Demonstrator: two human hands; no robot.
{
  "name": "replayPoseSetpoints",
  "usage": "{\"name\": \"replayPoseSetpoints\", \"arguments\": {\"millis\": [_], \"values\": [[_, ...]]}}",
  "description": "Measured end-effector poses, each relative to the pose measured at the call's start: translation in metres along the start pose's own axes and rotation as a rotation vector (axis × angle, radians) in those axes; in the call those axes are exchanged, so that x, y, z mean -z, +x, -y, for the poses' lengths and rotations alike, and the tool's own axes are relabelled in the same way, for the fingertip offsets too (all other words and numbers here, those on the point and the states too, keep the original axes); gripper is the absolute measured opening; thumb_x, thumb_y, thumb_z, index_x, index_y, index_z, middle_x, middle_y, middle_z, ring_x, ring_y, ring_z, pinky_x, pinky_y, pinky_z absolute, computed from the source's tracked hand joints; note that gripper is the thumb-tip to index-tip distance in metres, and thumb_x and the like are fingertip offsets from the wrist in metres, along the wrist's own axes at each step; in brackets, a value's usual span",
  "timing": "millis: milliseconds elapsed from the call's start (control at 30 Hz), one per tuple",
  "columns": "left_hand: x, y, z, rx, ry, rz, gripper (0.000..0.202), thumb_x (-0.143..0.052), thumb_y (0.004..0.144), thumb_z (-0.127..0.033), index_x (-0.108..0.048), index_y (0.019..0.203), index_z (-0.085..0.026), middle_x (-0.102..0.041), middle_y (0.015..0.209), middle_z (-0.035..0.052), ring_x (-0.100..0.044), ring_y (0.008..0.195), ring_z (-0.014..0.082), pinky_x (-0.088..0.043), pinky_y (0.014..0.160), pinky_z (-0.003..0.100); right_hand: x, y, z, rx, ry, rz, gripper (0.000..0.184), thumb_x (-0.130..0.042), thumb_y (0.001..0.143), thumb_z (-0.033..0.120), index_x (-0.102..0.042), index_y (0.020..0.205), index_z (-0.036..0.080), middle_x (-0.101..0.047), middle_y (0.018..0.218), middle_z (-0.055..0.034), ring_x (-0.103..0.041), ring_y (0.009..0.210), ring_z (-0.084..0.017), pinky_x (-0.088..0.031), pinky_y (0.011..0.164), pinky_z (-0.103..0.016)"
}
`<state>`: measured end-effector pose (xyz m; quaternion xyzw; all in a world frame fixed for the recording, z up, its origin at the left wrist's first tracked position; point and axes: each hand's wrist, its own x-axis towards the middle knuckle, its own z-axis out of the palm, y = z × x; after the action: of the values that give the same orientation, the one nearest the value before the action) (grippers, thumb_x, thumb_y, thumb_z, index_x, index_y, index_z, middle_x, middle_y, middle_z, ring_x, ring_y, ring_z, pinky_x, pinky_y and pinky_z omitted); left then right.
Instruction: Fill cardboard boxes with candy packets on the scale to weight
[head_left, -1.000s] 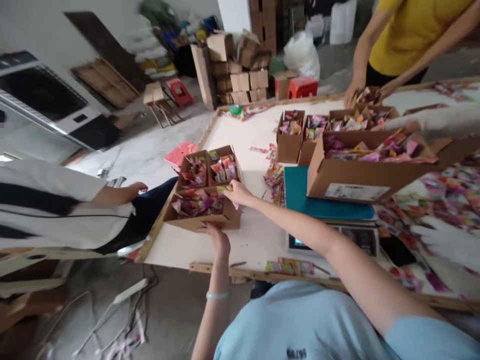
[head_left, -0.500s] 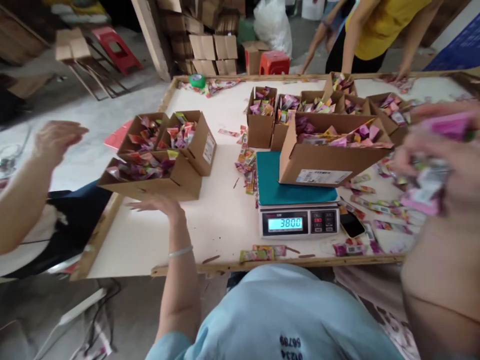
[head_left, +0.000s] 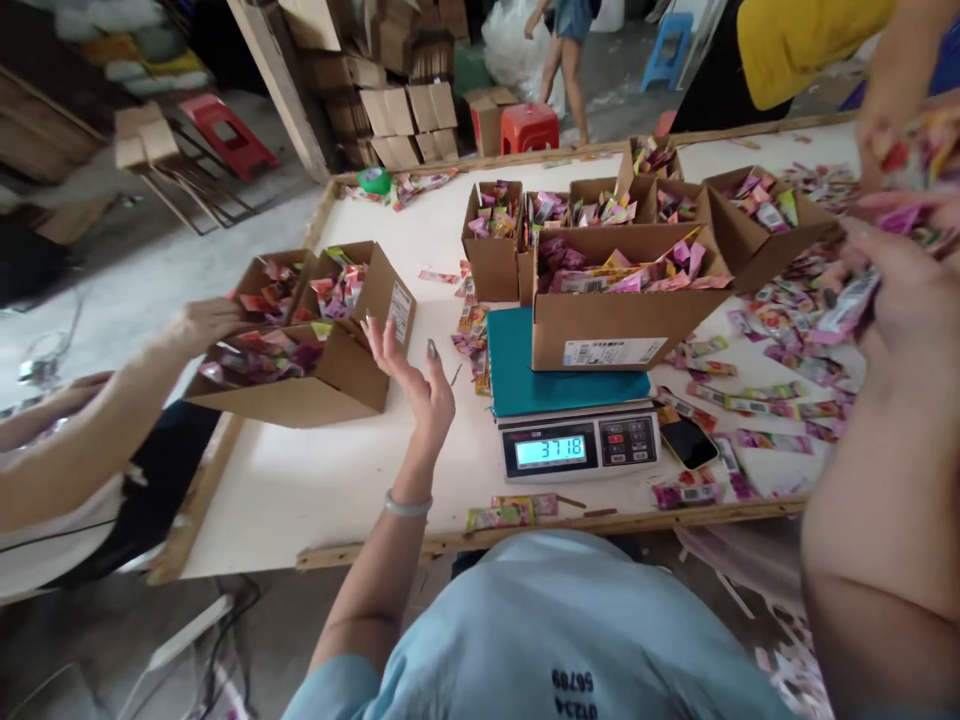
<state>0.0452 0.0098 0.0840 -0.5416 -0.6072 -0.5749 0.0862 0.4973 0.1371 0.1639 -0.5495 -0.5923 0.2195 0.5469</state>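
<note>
My left hand [head_left: 420,385] is raised over the table with its fingers spread and nothing in it. It is just right of a cardboard box of wrapped sweets [head_left: 356,375]. At the right edge my right hand [head_left: 904,275], slightly blurred, grips several wrapped sweets [head_left: 847,305] in pink and silver wrappers. Between my hands is a digital scale [head_left: 577,445] with a teal top, its lit display reading about 3718. On it stands an open box [head_left: 615,335] filled with the same sweets.
Behind the scale stand several filled boxes [head_left: 491,265]. Loose sweets [head_left: 795,300] cover the table's right side, near a phone [head_left: 688,440]. A co-worker's hand [head_left: 214,325] reaches to the left boxes; a person in yellow [head_left: 810,50] works at the far right. Green tape [head_left: 373,181] lies behind.
My left hand has risen and moved right, away from the left boxes. The scale reading has dropped from about 3800. The left co-worker's hand has moved onto the boxes. The view has shifted slightly.
</note>
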Motion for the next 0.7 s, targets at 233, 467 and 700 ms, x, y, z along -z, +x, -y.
{"name": "replayPoseSetpoints", "arguments": {"millis": [233, 467, 700], "values": [[-0.029, 0.005, -0.02, 0.001, -0.077, 0.053, 0.054, -0.049, 0.107, -0.049, -0.044, 0.155, -0.025, -0.028, 0.172, 0.0155, -0.017, 0.167, 0.0277, -0.017, 0.136, 0.052, -0.065, 0.039, 0.102, 0.557, -0.377, 0.298, 0.048, -0.077, 0.101, 0.046, -0.063, 0.139, 0.02, -0.064, 0.13, -0.0101, -0.064, 0.119, -0.034, -0.054, 0.109, -0.046], [0.008, -0.004, -0.014, -0.02, -0.017, 0.021, 0.052, -0.051, 0.106, -0.051, -0.049, 0.151, -0.024, -0.029, 0.171, 0.0152, -0.018, 0.166, 0.0287, -0.018, 0.136, 0.052, -0.073, -0.013, 0.113, 0.6, -0.194, 0.4, 0.052, -0.069, 0.104, 0.061, -0.068, 0.141, 0.025, -0.068, 0.129, -0.0098, -0.07, 0.113, -0.034, -0.059, 0.099, -0.05], [0.06, -0.038, 0.032, 0.196, 0.082, -0.126, 0.048, -0.055, 0.104, -0.053, -0.058, 0.143, -0.026, -0.038, 0.165, 0.016, -0.024, 0.164, 0.0265, -0.016, 0.137, 0.048, -0.013, -0.081, -0.099, -0.199, -0.631, 0.248, 0.062, -0.029, 0.103, 0.074, -0.058, 0.137, 0.031, -0.068, 0.116, -0.0172, -0.069, 0.108, -0.038, -0.055, 0.091, -0.05]]}}
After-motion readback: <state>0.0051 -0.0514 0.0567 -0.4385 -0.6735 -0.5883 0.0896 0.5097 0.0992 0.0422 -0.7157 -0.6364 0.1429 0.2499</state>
